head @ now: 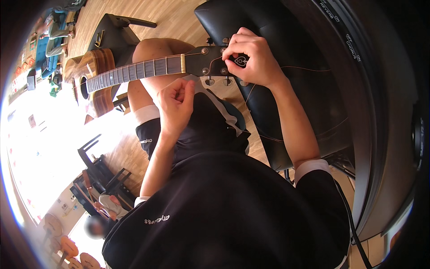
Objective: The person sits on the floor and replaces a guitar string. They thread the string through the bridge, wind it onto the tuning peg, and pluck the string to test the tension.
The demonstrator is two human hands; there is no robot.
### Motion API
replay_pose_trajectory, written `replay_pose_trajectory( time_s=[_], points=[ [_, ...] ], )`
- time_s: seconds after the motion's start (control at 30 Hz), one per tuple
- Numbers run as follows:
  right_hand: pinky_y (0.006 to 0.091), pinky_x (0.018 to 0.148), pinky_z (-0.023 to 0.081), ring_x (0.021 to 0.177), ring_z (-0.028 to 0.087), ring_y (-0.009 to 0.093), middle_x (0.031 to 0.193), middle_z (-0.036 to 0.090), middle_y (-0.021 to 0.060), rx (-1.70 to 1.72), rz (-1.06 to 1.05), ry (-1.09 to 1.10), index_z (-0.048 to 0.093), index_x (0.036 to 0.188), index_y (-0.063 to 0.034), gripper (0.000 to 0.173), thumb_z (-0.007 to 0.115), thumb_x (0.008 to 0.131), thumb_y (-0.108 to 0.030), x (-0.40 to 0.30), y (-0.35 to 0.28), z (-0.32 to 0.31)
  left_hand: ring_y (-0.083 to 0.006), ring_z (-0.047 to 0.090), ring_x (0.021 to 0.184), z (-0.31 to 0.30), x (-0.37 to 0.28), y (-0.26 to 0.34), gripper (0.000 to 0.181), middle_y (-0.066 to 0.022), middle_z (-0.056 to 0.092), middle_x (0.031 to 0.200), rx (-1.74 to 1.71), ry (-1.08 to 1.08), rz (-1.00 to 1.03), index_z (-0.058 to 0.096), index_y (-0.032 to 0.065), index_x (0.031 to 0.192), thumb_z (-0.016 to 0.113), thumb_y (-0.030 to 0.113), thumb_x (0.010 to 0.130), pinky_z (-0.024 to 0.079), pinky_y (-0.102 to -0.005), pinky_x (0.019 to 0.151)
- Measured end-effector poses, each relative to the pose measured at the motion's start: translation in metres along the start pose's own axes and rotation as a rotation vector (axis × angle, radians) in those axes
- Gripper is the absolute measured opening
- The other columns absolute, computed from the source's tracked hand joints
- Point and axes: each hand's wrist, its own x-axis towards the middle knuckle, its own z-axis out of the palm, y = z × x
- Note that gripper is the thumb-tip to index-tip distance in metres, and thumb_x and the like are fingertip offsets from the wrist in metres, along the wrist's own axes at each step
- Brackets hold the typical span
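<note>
An acoustic guitar (104,67) lies across in front of me, its neck (147,70) over my thigh. Its black headstock (198,60) has metal tuning pegs (209,82) along both edges. My right hand (253,57) is over the headstock, thumb and index fingertip nearly meeting around a thin copper-coloured guitar string (211,62), which curves from a lower tuning post. Another string runs along the neck to an upper post. Below the nut (183,63), my left hand (176,104) is raised with curled fingers and the thumb against them; whether it holds anything is hidden.
Loose string ends (305,67) trail over a black padded bench (235,13) under my right arm. A large dark cabinet with labelled switches (339,20) stands at the right. The guitar's body rests by a black seat (117,37). Two people (55,33) sit farther off at the left.
</note>
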Motion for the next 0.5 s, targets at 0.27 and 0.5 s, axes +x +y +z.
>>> replay_pose_trajectory(
  time_s=[0.27, 0.5],
  points=[
    [0.0331, 0.073, 0.051, 0.079, 0.060, 0.022, 0.085, 0.065, 0.0054, -0.050, 0.002, 0.139, 0.066, 0.083, -0.0050, 0.016, 0.075, 0.069, 0.000, 0.001, -0.003, 0.005, -0.0050, 0.026, 0.052, 0.006, -0.004, -0.009, 0.027, 0.0041, 0.032, 0.053, 0.001, 0.023, 0.034, 0.061, -0.0016, 0.074, 0.068, 0.013, 0.096, 0.022, -0.0278, 0.048],
    [0.0362, 0.076, 0.054, 0.086, 0.067, 0.028, 0.088, 0.067, 0.0086, -0.098, 0.010, 0.114, 0.069, 0.085, -0.0028, 0.016, 0.078, 0.072, 0.002, 0.000, 0.001, 0.007, -0.0033, 0.035, 0.055, -0.010, -0.004, -0.022, 0.029, 0.0043, 0.045, 0.057, -0.083, -0.010, 0.000, 0.063, -0.0023, 0.076, 0.066, 0.016, 0.098, 0.027, -0.0256, 0.050]
  ],
)
